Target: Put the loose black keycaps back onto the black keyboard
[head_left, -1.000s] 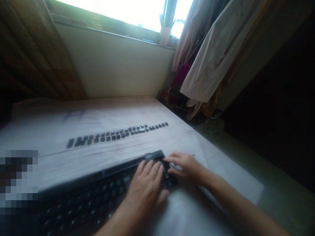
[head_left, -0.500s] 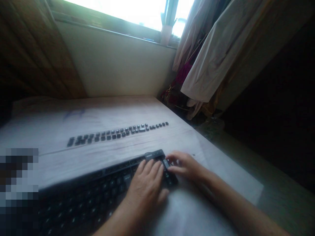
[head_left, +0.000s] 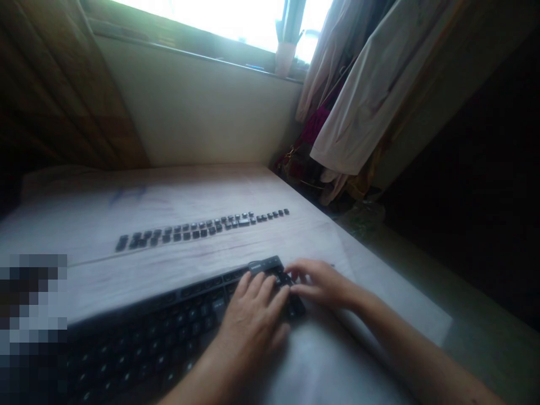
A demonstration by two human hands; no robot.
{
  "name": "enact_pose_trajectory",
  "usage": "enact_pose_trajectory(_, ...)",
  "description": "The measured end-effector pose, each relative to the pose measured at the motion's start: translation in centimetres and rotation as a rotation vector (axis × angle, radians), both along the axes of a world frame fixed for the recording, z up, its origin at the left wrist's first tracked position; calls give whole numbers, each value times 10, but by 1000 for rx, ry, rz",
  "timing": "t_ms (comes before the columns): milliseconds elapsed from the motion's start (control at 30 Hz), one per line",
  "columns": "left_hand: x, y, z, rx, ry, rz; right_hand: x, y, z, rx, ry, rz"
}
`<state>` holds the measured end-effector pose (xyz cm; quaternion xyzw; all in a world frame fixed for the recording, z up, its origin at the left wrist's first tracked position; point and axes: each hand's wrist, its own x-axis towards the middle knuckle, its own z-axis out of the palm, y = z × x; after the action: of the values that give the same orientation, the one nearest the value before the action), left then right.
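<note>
A black keyboard [head_left: 169,332] lies slantwise across the lower left of the table. Over its right part rests my left hand [head_left: 253,315], fingers spread on the keys, its index finger reaching toward the right edge. My right hand [head_left: 316,281] is at the keyboard's right end, thumb and fingers curled around the edge keys; whatever sits between the fingertips is too small to make out. Beyond the keyboard, loose black keycaps [head_left: 203,233] lie in two long rows.
The keycaps stand on a pale table [head_left: 202,185] whose right edge runs diagonally. Clothes [head_left: 358,112] hang past that edge. A cup [head_left: 284,59] stands on the window sill, and a brown curtain [head_left: 76,95] hangs at the left.
My left index finger has moved right, toward my right hand's fingertips. The light key that showed between the right thumb and fingers no longer shows clearly.
</note>
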<state>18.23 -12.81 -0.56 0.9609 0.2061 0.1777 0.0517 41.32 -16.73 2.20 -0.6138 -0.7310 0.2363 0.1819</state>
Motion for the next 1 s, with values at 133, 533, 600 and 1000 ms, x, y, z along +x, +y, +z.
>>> enact_pose_trajectory(133,4,-1,1,-7,-14,3,-2,0,6,19,-93,22)
enact_pose_trajectory(533,5,0,0,-48,-28,7,-3,2,9,40,-196,103)
enact_pose_trajectory(600,6,0,0,-44,-29,10,-2,2,8,43,-192,112)
enact_pose_trajectory(1000,8,0,-3,-54,-69,18,-1,3,0,23,-165,67)
